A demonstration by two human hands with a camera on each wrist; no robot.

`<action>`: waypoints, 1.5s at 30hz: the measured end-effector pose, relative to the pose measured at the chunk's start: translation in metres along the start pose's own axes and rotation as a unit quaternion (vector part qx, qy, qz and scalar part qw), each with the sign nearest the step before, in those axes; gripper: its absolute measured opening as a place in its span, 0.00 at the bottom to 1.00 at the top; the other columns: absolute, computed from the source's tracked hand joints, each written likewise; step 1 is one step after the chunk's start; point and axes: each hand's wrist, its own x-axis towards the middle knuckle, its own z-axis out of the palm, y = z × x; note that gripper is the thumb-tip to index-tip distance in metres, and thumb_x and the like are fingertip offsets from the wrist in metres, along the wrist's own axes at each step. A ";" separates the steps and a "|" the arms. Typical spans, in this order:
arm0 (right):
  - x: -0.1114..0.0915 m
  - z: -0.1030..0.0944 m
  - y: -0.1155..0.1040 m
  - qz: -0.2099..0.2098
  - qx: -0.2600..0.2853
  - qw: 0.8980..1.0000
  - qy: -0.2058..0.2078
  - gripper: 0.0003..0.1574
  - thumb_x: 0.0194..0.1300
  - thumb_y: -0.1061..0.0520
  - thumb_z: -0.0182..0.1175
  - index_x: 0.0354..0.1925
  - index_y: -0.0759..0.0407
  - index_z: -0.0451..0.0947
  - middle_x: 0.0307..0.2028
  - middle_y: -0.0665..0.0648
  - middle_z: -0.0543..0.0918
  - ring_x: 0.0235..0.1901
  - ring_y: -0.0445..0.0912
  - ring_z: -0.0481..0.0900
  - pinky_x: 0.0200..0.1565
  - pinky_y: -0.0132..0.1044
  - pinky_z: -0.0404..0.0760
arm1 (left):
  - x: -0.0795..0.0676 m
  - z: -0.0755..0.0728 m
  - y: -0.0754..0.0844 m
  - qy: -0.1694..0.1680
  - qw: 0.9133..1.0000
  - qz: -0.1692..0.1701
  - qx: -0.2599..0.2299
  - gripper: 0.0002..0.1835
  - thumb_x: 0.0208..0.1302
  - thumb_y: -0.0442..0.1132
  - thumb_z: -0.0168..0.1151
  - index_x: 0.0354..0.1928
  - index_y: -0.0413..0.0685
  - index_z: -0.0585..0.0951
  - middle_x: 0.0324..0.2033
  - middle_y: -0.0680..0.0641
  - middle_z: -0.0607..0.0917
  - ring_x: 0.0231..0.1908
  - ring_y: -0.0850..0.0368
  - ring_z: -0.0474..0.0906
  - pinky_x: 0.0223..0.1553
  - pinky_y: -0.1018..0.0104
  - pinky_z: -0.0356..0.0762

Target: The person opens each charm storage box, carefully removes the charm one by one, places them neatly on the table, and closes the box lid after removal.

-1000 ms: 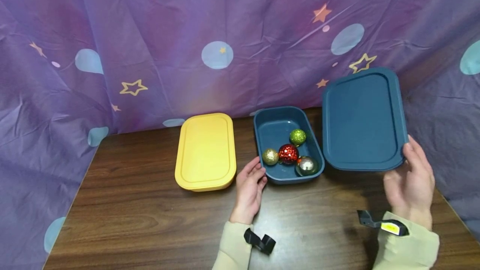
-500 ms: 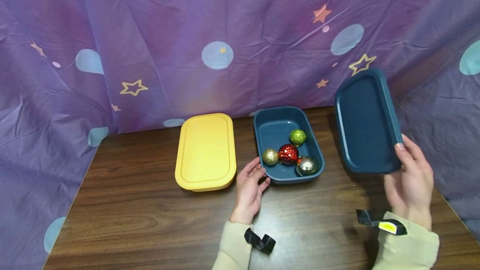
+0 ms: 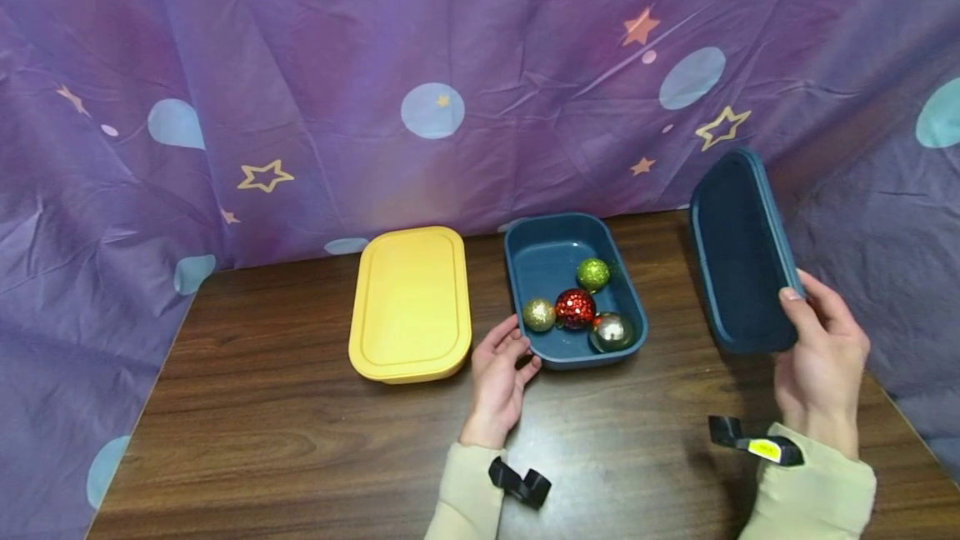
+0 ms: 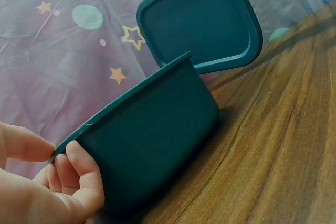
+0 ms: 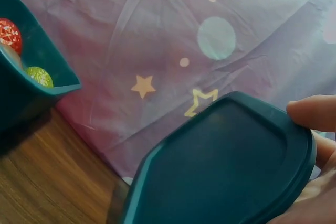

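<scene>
My right hand (image 3: pixel 823 361) grips a blue lid (image 3: pixel 742 252) by its right edge, thumb on the near face. The lid stands tilted steeply on the right side, its long edge low over the tabletop. With its fingertips, my left hand (image 3: pixel 498 382) pinches the near left rim of an uncovered blue container (image 4: pixel 152 129). Inside that container are a green glitter bauble (image 3: pixel 592 274), a red bauble (image 3: pixel 575 308), a gold bauble (image 3: pixel 538 315) and a silver bauble (image 3: pixel 611 331). In the right wrist view the lid's corner shows beside the thumb (image 5: pixel 315 113).
To the left of the blue container sits a yellow container (image 3: pixel 410 304) with its lid on. Both rest on a brown wooden table (image 3: pixel 300 448). A purple patterned curtain (image 3: pixel 337 65) hangs right behind the table's far edge.
My right hand has turned the blue lid from facing the camera to nearly edge-on, shifting it right and slightly down. My left hand has stayed at the container rim.
</scene>
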 end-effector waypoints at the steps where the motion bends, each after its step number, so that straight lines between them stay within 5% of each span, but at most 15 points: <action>1: 0.000 0.000 0.000 -0.004 -0.003 1.000 0.004 0.19 0.56 0.78 0.60 0.49 0.75 0.78 0.36 0.61 0.84 0.31 0.47 0.83 0.27 0.32 0.82 | 0.000 0.000 0.000 0.000 1.000 0.000 0.000 0.26 0.60 0.22 0.50 0.63 0.30 0.67 0.38 0.49 0.70 0.34 0.62 0.71 0.32 0.71 0.76; 10: 0.000 0.001 0.003 -0.040 -0.102 0.993 0.043 0.19 0.53 0.74 0.66 0.46 0.71 0.81 0.37 0.56 0.83 0.39 0.43 0.77 0.37 0.25 0.76 | 0.002 -0.002 -0.002 0.005 1.000 -0.003 -0.003 0.26 0.59 0.22 0.50 0.62 0.29 0.67 0.36 0.50 0.71 0.31 0.63 0.70 0.31 0.71 0.75; 17: 0.000 0.000 0.008 -0.075 -0.167 0.983 0.035 0.17 0.57 0.74 0.62 0.46 0.67 0.83 0.36 0.52 0.82 0.39 0.42 0.74 0.40 0.23 0.72 | 0.003 -0.002 -0.002 0.009 1.000 -0.008 -0.012 0.25 0.60 0.22 0.49 0.62 0.29 0.67 0.35 0.51 0.71 0.28 0.64 0.69 0.30 0.71 0.74; 24: -0.002 0.003 0.012 -0.066 -0.250 0.966 0.021 0.17 0.60 0.71 0.61 0.48 0.61 0.83 0.37 0.47 0.82 0.39 0.39 0.74 0.39 0.22 0.71 | 0.004 -0.004 -0.001 0.008 1.000 -0.014 -0.014 0.25 0.60 0.21 0.49 0.61 0.29 0.67 0.34 0.50 0.71 0.27 0.63 0.69 0.29 0.72 0.74; 31: -0.007 0.011 0.020 -0.067 -0.454 0.889 -0.001 0.19 0.65 0.61 0.60 0.54 0.55 0.80 0.38 0.36 0.78 0.37 0.32 0.74 0.38 0.20 0.70 | 0.004 -0.005 -0.001 -0.001 1.000 -0.013 -0.012 0.25 0.60 0.22 0.48 0.62 0.29 0.66 0.34 0.50 0.72 0.27 0.63 0.70 0.29 0.72 0.74; 35: -0.009 0.013 0.026 -0.089 -0.486 0.869 -0.027 0.19 0.65 0.60 0.60 0.55 0.58 0.80 0.41 0.34 0.75 0.39 0.29 0.73 0.41 0.19 0.69 | 0.004 -0.005 -0.001 -0.002 1.000 -0.013 -0.013 0.25 0.60 0.22 0.48 0.62 0.29 0.66 0.34 0.50 0.72 0.28 0.63 0.70 0.29 0.72 0.74; 39: -0.009 0.015 0.030 -0.131 -0.522 0.840 -0.067 0.19 0.63 0.61 0.60 0.53 0.62 0.80 0.48 0.47 0.80 0.48 0.29 0.71 0.46 0.21 0.65 | 0.004 -0.005 -0.001 -0.006 1.000 -0.013 -0.015 0.26 0.60 0.22 0.48 0.62 0.29 0.65 0.35 0.50 0.72 0.28 0.62 0.70 0.30 0.72 0.74; 42: -0.010 0.015 0.032 -0.149 -0.558 0.811 -0.091 0.18 0.63 0.59 0.61 0.51 0.62 0.81 0.56 0.57 0.79 0.56 0.38 0.72 0.50 0.23 0.63 | 0.004 -0.004 -0.001 -0.006 1.000 -0.013 -0.016 0.26 0.60 0.21 0.48 0.62 0.29 0.65 0.35 0.50 0.72 0.28 0.62 0.70 0.30 0.72 0.74; 45: -0.010 0.015 0.035 -0.148 -0.576 0.796 -0.111 0.18 0.62 0.58 0.61 0.51 0.63 0.81 0.58 0.61 0.78 0.60 0.52 0.72 0.55 0.25 0.63 | 0.004 -0.004 -0.001 -0.005 1.000 -0.013 -0.016 0.25 0.60 0.21 0.48 0.62 0.29 0.66 0.35 0.50 0.71 0.28 0.62 0.69 0.30 0.72 0.74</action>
